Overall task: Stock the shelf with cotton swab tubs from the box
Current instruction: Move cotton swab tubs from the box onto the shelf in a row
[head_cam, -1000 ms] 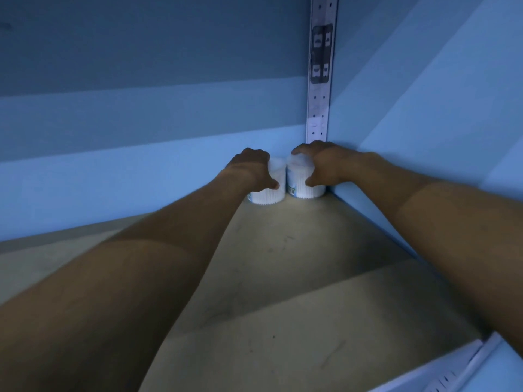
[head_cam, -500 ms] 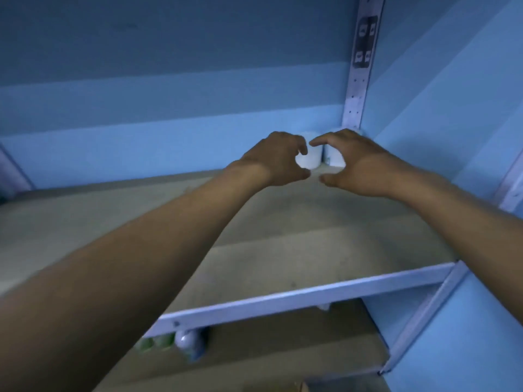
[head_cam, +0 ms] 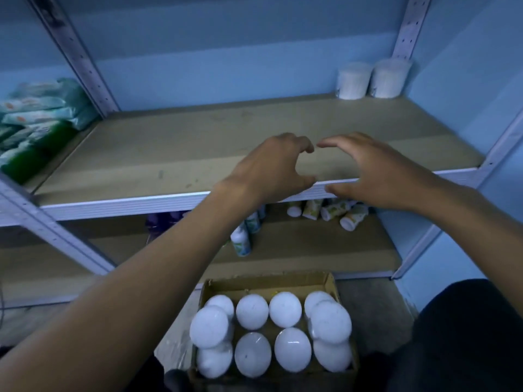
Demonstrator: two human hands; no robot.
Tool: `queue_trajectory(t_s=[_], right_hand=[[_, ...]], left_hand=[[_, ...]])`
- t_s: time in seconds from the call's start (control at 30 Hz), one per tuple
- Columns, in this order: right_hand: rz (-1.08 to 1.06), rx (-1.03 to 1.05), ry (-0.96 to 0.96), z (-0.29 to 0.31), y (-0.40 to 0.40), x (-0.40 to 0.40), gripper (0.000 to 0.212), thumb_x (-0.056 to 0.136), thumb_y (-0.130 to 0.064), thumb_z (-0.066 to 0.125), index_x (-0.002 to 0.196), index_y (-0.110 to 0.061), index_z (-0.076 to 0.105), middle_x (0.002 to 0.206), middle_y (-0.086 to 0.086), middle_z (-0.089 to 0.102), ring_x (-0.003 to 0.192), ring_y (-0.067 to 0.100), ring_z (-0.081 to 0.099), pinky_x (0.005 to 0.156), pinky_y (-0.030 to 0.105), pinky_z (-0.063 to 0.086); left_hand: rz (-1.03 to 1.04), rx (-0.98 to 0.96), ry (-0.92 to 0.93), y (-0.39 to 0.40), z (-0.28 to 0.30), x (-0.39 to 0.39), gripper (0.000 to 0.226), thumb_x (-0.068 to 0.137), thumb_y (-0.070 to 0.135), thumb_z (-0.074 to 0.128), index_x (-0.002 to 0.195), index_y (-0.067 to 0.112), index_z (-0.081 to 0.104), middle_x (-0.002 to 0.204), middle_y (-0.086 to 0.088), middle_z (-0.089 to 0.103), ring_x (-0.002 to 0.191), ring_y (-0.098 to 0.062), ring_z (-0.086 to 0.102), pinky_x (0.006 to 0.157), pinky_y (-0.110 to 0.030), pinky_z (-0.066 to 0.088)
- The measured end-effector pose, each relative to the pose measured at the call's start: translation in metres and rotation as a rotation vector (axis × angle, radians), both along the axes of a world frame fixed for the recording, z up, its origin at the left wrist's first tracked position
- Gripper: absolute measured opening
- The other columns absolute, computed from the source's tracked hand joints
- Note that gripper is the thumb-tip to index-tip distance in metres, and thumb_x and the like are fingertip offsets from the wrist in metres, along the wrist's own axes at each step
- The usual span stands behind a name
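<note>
— Two cotton swab tubs (head_cam: 373,80) stand side by side on the shelf (head_cam: 198,154), in the far corner beyond the right hand (head_cam: 376,171), up against the perforated upright (head_cam: 410,26).

— And the hands?

— Both empty. The left hand (head_cam: 271,168) and the right hang over the shelf's front edge, fingers loosely curved and holding nothing, fingertips near each other but apart.

— So which step is this?

— I'd judge it the gap between a placement and the next pick. The cardboard box (head_cam: 271,284) sits below and nearer than the hands, on the floor, packed with round white lids (head_cam: 252,312); some ten or so, though a few overlap and the count is unsure.

— What does the next move call for?

— Lowering both hands to the box, taking a tub in each from the top, then carrying them to the bare board just to the left of the standing pair.

— Anything else about?

— Green packets (head_cam: 36,120) far off beyond the left hand, small bottles (head_cam: 328,212) on the shelf underneath.
</note>
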State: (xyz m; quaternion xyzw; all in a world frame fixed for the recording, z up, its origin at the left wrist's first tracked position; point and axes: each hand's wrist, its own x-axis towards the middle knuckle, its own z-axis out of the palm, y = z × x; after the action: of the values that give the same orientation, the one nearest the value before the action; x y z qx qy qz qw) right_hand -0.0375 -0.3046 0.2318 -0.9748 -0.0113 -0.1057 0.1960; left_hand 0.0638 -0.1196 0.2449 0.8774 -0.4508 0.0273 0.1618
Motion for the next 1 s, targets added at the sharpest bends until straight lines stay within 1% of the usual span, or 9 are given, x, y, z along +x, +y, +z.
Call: queue_trajectory(t_s=[0.13,0.3,0.43,0.53,0.67,0.73,0.83,0.93,1.0], right_hand=[[0.009,0.029,0.002,-0.009,0.012,-0.008,0.074,0.082,-0.038,0.076,0.147,-0.03,0.042,0.148,-0.006,0.044,0.134,0.014,0.043,0.106,0.033,0.039],[0.032,0.042,0.032,-0.04,0.042,-0.023,0.072,0.081,-0.04,0.075,0.146,-0.033,0.043,0.144,-0.007,0.046,0.128,0.014,0.046,0.095,0.03,0.039],[0.01,0.053,0.082,-0.069,0.057,-0.033,0.072,0.081,-0.037,0.077,0.145,-0.034,0.043,0.14,-0.006,0.048,0.124,0.015,0.048,0.094,0.033,0.043],[-0.014,0.062,0.18,-0.096,0.064,-0.036,0.071,0.082,-0.043,0.076,0.144,-0.039,0.04,0.139,-0.007,0.047,0.121,0.011,0.047,0.088,0.033,0.041],[-0.038,0.049,0.344,-0.14,0.068,-0.031,0.068,0.083,-0.04,0.072,0.144,-0.038,0.041,0.147,-0.001,0.043,0.132,0.021,0.043,0.097,0.042,0.046],[-0.065,0.045,0.454,-0.164,0.066,-0.029,0.068,0.082,-0.037,0.071,0.143,-0.037,0.041,0.149,0.002,0.04,0.135,0.023,0.041,0.099,0.044,0.045],[-0.099,0.049,0.594,-0.198,0.063,-0.033,0.069,0.083,-0.034,0.073,0.143,-0.034,0.04,0.145,0.003,0.04,0.129,0.025,0.045,0.094,0.04,0.045],[-0.133,0.066,0.698,-0.228,0.063,-0.042,0.073,0.082,-0.034,0.075,0.146,-0.03,0.04,0.146,0.005,0.039,0.127,0.027,0.047,0.097,0.04,0.045],[-0.158,0.078,0.747,-0.244,0.064,-0.047,0.077,0.08,-0.034,0.077,0.147,-0.031,0.039,0.15,0.004,0.036,0.132,0.028,0.043,0.102,0.042,0.044]], left_hand=[[-0.001,0.035,-0.015,0.02,-0.006,-0.015,0.054,0.086,0.04,0.069,0.135,0.022,0.055,0.131,-0.002,0.058,0.119,-0.021,0.055,0.098,-0.034,0.044],[-0.006,0.039,0.006,0.058,-0.027,-0.034,0.054,0.085,0.038,0.072,0.133,0.018,0.057,0.128,-0.005,0.058,0.116,-0.023,0.056,0.097,-0.039,0.045],[0.004,0.069,0.085,0.079,-0.056,-0.045,0.053,0.085,0.034,0.072,0.133,0.017,0.057,0.13,-0.004,0.058,0.119,-0.021,0.054,0.097,-0.035,0.044],[0.035,0.147,0.17,0.092,-0.084,-0.044,0.054,0.085,0.033,0.072,0.134,0.019,0.055,0.133,-0.004,0.056,0.121,-0.02,0.052,0.097,-0.034,0.045],[0.108,0.256,0.302,0.109,-0.131,-0.035,0.051,0.086,0.032,0.073,0.132,0.015,0.058,0.133,-0.007,0.056,0.121,-0.025,0.054,0.093,-0.037,0.048],[0.167,0.329,0.369,0.118,-0.158,-0.03,0.059,0.086,0.034,0.074,0.137,0.013,0.054,0.137,-0.009,0.054,0.121,-0.027,0.053,0.095,-0.036,0.047],[0.239,0.385,0.465,0.127,-0.194,-0.025,0.066,0.082,0.036,0.077,0.14,0.017,0.051,0.139,-0.007,0.053,0.123,-0.026,0.053,0.096,-0.032,0.044],[0.277,0.436,0.53,0.131,-0.223,-0.024,0.072,0.081,0.037,0.078,0.143,0.018,0.048,0.142,-0.01,0.05,0.126,-0.028,0.052,0.101,-0.036,0.045],[0.302,0.487,0.537,0.134,-0.239,-0.024,0.079,0.081,0.038,0.078,0.148,0.017,0.043,0.144,-0.012,0.048,0.13,-0.031,0.049,0.104,-0.04,0.044]])
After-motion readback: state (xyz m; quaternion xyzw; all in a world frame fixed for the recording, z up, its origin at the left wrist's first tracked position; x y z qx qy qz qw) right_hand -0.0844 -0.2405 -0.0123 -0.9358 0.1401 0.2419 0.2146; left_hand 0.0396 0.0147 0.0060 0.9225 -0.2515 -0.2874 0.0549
